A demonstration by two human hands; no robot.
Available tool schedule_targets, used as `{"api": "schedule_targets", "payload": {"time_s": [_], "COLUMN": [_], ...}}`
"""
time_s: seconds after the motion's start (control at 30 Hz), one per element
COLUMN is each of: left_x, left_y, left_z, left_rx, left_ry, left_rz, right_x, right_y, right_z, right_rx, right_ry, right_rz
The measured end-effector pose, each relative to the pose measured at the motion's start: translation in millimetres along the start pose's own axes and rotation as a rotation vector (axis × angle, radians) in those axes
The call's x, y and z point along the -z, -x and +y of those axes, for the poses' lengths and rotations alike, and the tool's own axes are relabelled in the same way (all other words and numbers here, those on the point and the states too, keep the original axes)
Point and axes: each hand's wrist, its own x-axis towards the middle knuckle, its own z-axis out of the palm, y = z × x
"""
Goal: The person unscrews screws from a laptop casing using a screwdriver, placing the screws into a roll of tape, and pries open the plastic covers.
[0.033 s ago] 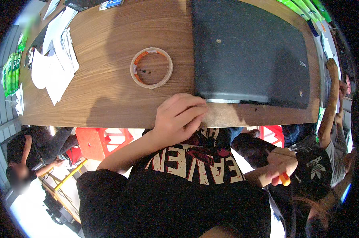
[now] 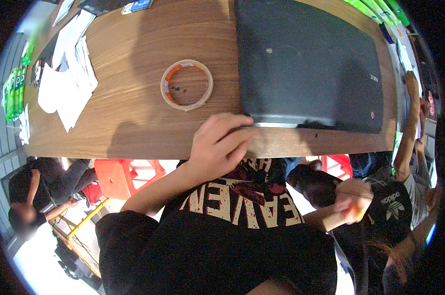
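Observation:
My left hand (image 2: 220,145) rests on the near edge of the wooden table (image 2: 134,113), its fingertips touching the front left corner of a closed dark grey laptop (image 2: 306,69). It grips nothing and the fingers lie loosely apart. My right hand (image 2: 351,200) is below the table edge at my right side, blurred and closed around a small orange object (image 2: 358,212). A roll of clear tape with an orange inner ring (image 2: 186,84) lies flat on the table just beyond my left hand.
Loose white papers (image 2: 67,78) are spread at the table's left end, with green packets (image 2: 13,88) beside them. A red stool (image 2: 129,177) stands under the table. One person sits at lower left (image 2: 28,196), and another person's arm (image 2: 409,128) reaches up at the right.
My right hand has shifted slightly upward with the orange object. My left hand, the laptop and the tape roll have stayed put.

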Motion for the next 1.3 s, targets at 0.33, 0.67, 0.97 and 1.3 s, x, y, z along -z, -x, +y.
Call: {"api": "schedule_targets", "payload": {"time_s": [0.33,0.67,0.97,1.3], "left_x": [4,40,118,106], "left_y": [-22,-53,-227,-329], "left_z": [14,43,-22,-87], "left_rx": [0.338,0.294,0.055,-0.031], "left_ry": [-0.053,0.096,-0.203,-0.002], "left_rz": [-0.186,0.030,0.110,-0.043], "right_x": [75,77,77,113], "right_y": [-70,-74,-195,-303], "right_z": [72,15,-26,11], "right_rx": [-0.490,-0.291,0.109,0.367], "right_ry": [0.809,0.699,0.715,0.547], "right_rz": [0.515,0.737,0.903,0.799]}}
